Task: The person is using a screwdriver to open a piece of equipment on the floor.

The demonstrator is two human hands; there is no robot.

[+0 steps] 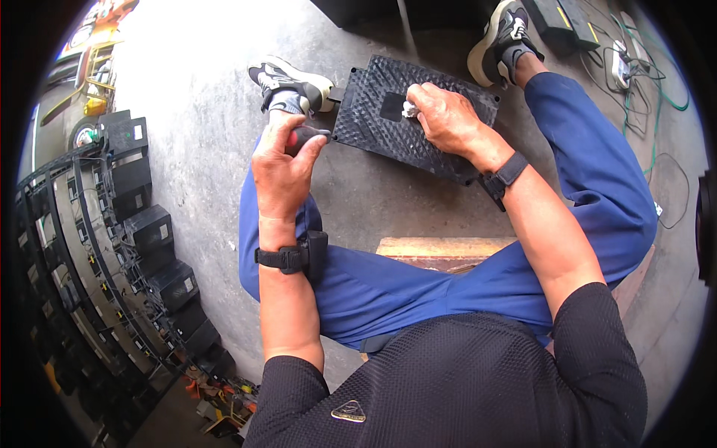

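Observation:
A black, rectangular box (pixel 366 123) with a ridged top lies on the floor between my feet, turned at a slant. A smooth dark square sits in the middle of its top. Against that square my right hand (pixel 447 123) pinches a crumpled white wad (pixel 409 110), cloth or paper, mostly hidden by the fingers. Left of the box, my left hand (pixel 284 168) is closed round a red-and-black tool handle (pixel 301 139), with the thumb along it. The tool's working end does not show, so its kind cannot be told.
A wooden board (pixel 448 246) lies under my legs. Along the left stand several black boxes (pixel 153 231) beside a metal rack (pixel 75 261). Cables and a white power strip (pixel 620 66) lie at the far right, near dark cases (pixel 556 22). My shoes (pixel 287 82) flank the box.

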